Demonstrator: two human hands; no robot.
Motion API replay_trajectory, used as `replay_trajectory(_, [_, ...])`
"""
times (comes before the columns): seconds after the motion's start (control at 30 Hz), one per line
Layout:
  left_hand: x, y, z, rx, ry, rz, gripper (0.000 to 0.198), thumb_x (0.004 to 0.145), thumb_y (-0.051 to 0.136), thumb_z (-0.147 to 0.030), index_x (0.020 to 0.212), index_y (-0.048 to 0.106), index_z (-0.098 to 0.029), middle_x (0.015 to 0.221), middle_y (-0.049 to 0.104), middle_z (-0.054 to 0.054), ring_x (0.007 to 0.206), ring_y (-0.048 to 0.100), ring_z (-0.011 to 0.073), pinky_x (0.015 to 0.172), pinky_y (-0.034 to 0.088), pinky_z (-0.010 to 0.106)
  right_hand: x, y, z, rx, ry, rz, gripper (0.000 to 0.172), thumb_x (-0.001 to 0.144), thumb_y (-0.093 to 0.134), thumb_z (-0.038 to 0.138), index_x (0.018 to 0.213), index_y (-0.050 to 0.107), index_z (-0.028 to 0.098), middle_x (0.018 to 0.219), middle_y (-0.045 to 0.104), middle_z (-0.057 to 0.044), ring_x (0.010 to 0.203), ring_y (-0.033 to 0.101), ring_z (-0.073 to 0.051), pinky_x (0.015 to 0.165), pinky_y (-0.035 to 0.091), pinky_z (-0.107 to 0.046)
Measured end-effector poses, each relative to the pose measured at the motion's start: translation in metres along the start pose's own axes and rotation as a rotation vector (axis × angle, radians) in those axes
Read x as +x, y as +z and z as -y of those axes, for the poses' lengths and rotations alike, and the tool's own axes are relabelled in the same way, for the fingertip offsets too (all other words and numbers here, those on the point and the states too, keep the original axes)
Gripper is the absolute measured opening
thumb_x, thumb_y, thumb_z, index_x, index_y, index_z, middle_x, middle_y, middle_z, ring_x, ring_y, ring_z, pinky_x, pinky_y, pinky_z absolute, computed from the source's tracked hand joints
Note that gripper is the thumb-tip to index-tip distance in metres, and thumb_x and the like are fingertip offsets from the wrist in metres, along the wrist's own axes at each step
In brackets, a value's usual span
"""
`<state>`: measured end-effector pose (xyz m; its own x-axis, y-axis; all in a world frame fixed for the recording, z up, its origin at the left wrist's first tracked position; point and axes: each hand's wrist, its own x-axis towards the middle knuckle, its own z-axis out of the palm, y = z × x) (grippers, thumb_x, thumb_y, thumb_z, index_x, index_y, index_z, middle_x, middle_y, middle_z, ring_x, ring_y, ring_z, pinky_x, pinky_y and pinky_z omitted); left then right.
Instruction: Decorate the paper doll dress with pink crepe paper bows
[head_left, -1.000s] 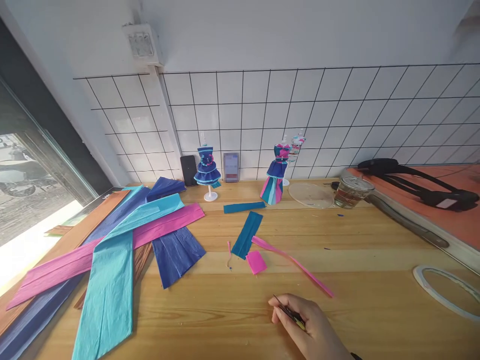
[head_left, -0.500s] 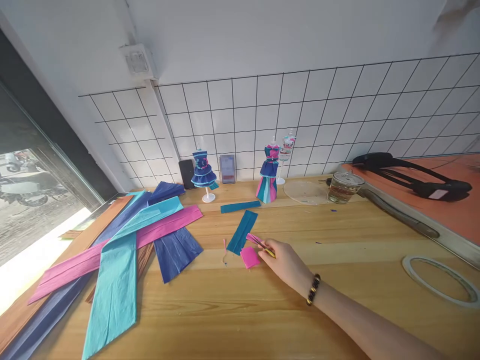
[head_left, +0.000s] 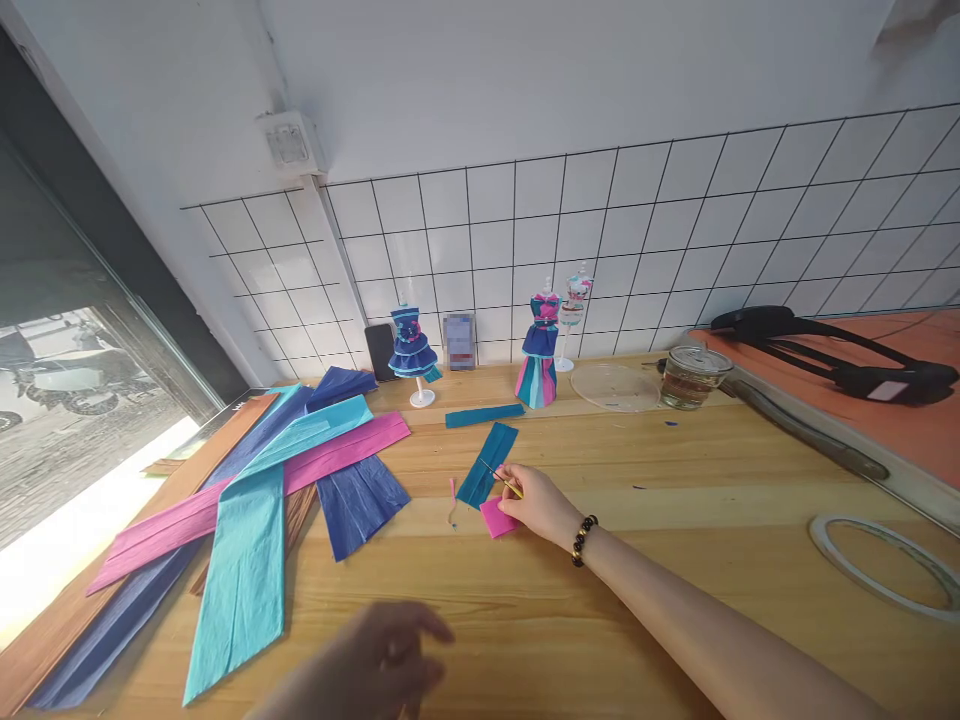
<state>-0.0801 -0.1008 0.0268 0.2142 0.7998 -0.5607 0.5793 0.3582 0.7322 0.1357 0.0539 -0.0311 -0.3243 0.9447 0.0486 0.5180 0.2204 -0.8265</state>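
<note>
My right hand [head_left: 534,505] is closed around a slim, dark-tipped tool with a yellow handle [head_left: 513,489]; its exact kind is unclear. A bit of pink shows at the fingertips. Its tip points left over a teal crepe paper strip [head_left: 480,480]. Directly below the fingers lies a pink folded paper square [head_left: 495,518], which the hand seems to touch. Low in the view, my left hand [head_left: 386,650] hovers blurred over the table, fingers apart, holding nothing visible. A thin pink scrap [head_left: 452,490] lies left of the square.
Long crepe paper strips [head_left: 251,560] overlap on the left. Small dress forms in a blue dress [head_left: 412,345] and a multicoloured dress [head_left: 541,345] stand at the back, with a third form behind. A lidded glass jar [head_left: 691,378] and a tape roll [head_left: 825,545] are at right.
My left hand has come into view from the bottom. My right hand has shifted slightly left and up, over the pink square, and the tool now points across the teal strip.
</note>
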Motion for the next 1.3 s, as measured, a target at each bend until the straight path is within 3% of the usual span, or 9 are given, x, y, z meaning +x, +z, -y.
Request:
replay_trajectory(0.07, [0.024,-0.003,-0.021,0.048,0.085,-0.139,0.028,0.08,0.05,-0.035,0.102,0.061,-0.021,0.063,0.058,-0.001,0.056,0.052,0.0141,0.054,0.039,0.025,-0.001,0.001,-0.003,0.006,-0.003,-0.02,0.03,0.066,0.055,0.005,0.095,0.06,0.013,0.113,0.062,-0.013,0.105,0.058,-0.021,0.084,0.046,-0.029])
replay_trajectory(0.17, [0.059,-0.008,-0.043,0.375,0.226,-0.507,0.025,0.075,0.05,-0.028,0.093,0.065,-0.018,0.071,0.064,0.004,0.069,0.057,0.0193,0.061,0.037,0.027,-0.002,0.004,-0.007,0.006,-0.013,-0.039,0.04,0.066,0.056,0.004,0.105,0.058,0.013,0.114,0.061,-0.013,0.105,0.057,-0.022,0.087,0.044,-0.031])
replay_trajectory(0.3, [0.094,-0.014,-0.047,0.6,0.092,-0.588,0.026,0.076,0.046,-0.028,0.091,0.064,-0.015,0.085,0.068,0.012,0.084,0.06,0.027,0.064,0.036,0.03,-0.004,0.005,-0.008,0.015,-0.024,-0.037,0.039,0.067,0.057,0.006,0.104,0.06,0.015,0.108,0.064,-0.011,0.101,0.059,-0.022,0.086,0.044,-0.032])
replay_trajectory(0.47, [0.107,-0.018,-0.042,0.602,0.085,-0.586,0.023,0.078,0.04,-0.019,0.072,0.062,-0.015,0.07,0.066,0.01,0.07,0.061,0.0229,0.059,0.035,0.028,-0.007,0.004,-0.009,0.076,-0.03,-0.051,0.038,0.068,0.057,0.008,0.105,0.06,0.016,0.109,0.064,-0.01,0.105,0.057,-0.022,0.087,0.043,-0.031])
replay_trajectory(0.63, [0.107,-0.017,-0.055,0.468,0.225,-0.589,0.031,0.082,0.042,-0.031,0.105,0.057,-0.017,0.091,0.064,0.008,0.081,0.058,0.0196,0.07,0.039,0.027,-0.01,0.002,-0.007,0.176,-0.068,-0.041,0.03,0.071,0.056,0.012,0.101,0.06,0.016,0.096,0.067,-0.007,0.092,0.061,-0.02,0.082,0.046,-0.03])
replay_trajectory(0.73, [0.113,-0.01,-0.064,0.097,0.367,-0.415,0.057,0.071,0.059,-0.039,0.123,0.046,-0.018,0.091,0.062,0.005,0.077,0.056,0.0181,0.067,0.041,0.027,-0.014,-0.004,0.0,0.255,-0.11,-0.041,0.032,0.072,0.055,0.014,0.104,0.059,0.016,0.091,0.067,-0.005,0.084,0.062,-0.018,0.079,0.047,-0.029])
replay_trajectory(0.9, [0.129,-0.001,-0.062,-0.28,0.435,-0.243,0.062,0.063,0.068,-0.026,0.12,0.047,-0.012,0.06,0.047,-0.005,0.057,0.047,0.0111,0.055,0.036,0.023,-0.019,-0.015,0.013,0.297,-0.093,-0.103,0.029,0.072,0.057,0.018,0.101,0.061,0.017,0.085,0.065,-0.003,0.084,0.06,-0.018,0.082,0.045,-0.031])
replay_trajectory(1.07, [0.14,0.002,-0.048,-0.466,0.471,-0.194,0.069,0.062,0.071,-0.033,0.122,0.043,-0.013,0.066,0.055,-0.002,0.06,0.051,0.0115,0.058,0.037,0.024,-0.019,-0.016,0.019,0.488,-0.016,-0.061,0.038,0.066,0.064,0.02,0.104,0.058,0.017,0.097,0.065,-0.005,0.096,0.058,-0.02,0.088,0.043,-0.032])
replay_trajectory(1.3, [0.133,0.005,-0.052,-0.5,0.469,-0.214,0.064,0.061,0.071,-0.028,0.118,0.046,-0.011,0.06,0.049,-0.006,0.055,0.045,0.0086,0.054,0.035,0.022,-0.021,-0.018,0.028,0.448,0.004,-0.101,0.029,0.071,0.058,0.024,0.098,0.059,0.015,0.077,0.063,-0.002,0.079,0.06,-0.017,0.079,0.046,-0.029])
